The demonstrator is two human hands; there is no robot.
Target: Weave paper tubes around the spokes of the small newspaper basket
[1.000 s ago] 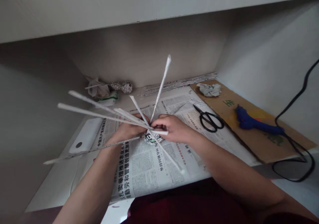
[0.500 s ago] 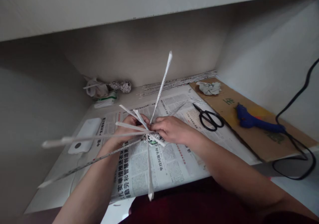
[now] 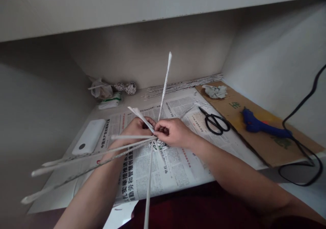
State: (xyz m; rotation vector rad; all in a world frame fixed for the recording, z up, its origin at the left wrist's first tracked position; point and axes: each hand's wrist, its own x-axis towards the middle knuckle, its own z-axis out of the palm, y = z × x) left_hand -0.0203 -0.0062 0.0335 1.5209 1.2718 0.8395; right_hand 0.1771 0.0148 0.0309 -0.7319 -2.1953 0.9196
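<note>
A small woven piece of rolled newspaper [image 3: 161, 145] sits beneath my hands, over the newspaper sheets. Several long paper rods [image 3: 102, 153] radiate from it: some reach left across my forearm, one stands up at the back, one comes down toward me. My left hand [image 3: 139, 127] is closed at the far left side of the piece, its fingertips pinching around the rods. With thumb and fingers pinched together, my right hand [image 3: 171, 132] grips a paper rod [image 3: 143, 117] at the centre. The exact grip of the left fingers is partly hidden.
Black-handled scissors [image 3: 216, 122] lie to the right. Beyond them, a blue glue gun [image 3: 265, 123] with a black cord rests on cardboard [image 3: 254, 147]. Thin paper rods [image 3: 185, 84] lie along the back wall. At left are a white device [image 3: 89, 136] and a woven paper piece [image 3: 126, 87].
The rods on the left have swung lower and the near rod has shifted toward me. My right fingers have curled more tightly at the centre.
</note>
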